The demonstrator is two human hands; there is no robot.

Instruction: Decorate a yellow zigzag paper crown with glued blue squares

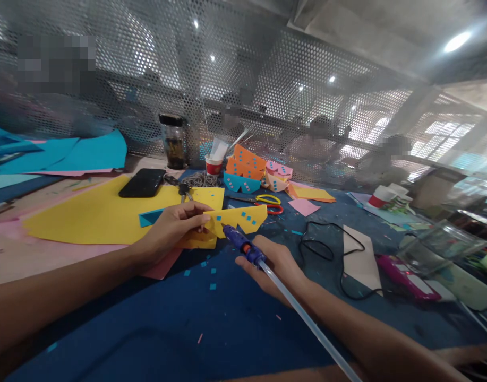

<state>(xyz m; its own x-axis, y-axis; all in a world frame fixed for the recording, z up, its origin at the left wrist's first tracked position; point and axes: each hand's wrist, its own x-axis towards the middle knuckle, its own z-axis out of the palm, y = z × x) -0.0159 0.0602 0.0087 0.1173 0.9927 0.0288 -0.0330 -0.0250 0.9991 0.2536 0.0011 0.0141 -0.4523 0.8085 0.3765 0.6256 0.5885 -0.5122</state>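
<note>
Right forearm (357, 324) angles inward, right hand (282, 260) wrapped round purple glue gun (237, 239)

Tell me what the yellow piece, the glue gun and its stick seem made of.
Yellow piece: probably matte card; thin-edged, held at one end without visibly drooping.
Glue gun: likely hard plastic, blue-purple with a slight sheen and a moulded-looking body.
Stick: perhaps hot-melt glue; smooth, pale and translucent.

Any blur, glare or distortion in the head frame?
Head view: glare haloes the white ceiling light upper right; head view: the edges look stretched and soft, including the clear dark-lidded jar at right; head view: the blue-purple plastic glue gun near centre is sharper.
</note>
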